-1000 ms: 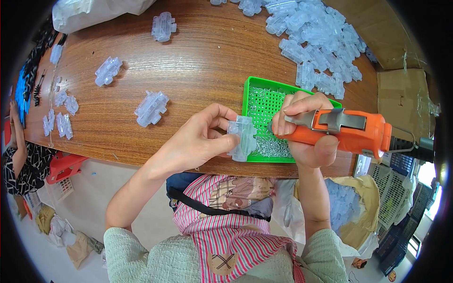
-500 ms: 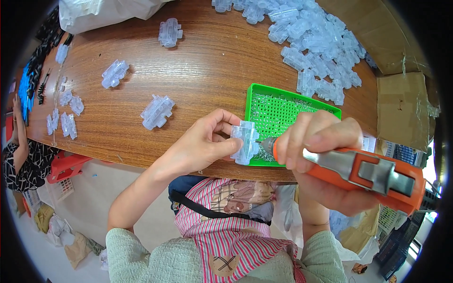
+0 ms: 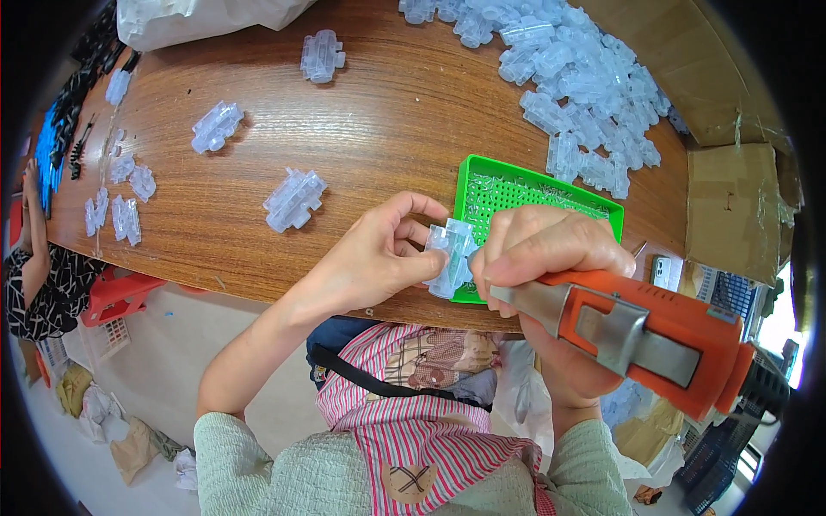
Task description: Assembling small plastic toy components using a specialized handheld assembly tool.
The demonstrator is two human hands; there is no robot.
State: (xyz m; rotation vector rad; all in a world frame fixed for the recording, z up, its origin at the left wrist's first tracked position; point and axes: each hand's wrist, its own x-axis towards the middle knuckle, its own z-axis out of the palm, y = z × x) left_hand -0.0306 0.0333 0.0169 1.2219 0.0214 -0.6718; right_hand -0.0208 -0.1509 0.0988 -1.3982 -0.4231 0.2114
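Observation:
Between the thumb and fingers of my left hand (image 3: 379, 254) is a clear plastic housing (image 3: 449, 258), held upright at the near left corner of a green tray (image 3: 465, 185). My right hand (image 3: 555, 267) is wrapped round an orange electric screwdriver (image 3: 658, 331) with a metal lever on its side. The tool points left at the housing; its tip is hidden behind my right fingers, so I cannot tell whether it touches. Many small metal screws lie scattered over the tray's perforated bottom.
A big heap of clear housings (image 3: 594, 95) lies at the far right, beside a cardboard box (image 3: 731, 206). Single housings (image 3: 294, 199) are spread over the wooden table (image 3: 370, 129). At the far left edge, another person's arm (image 3: 34, 215) rests near black and blue parts.
The screwdriver has swung so its rear end sits lower and its tip is now covered by my right fingers. My left hand and the housing have shifted slightly to the right.

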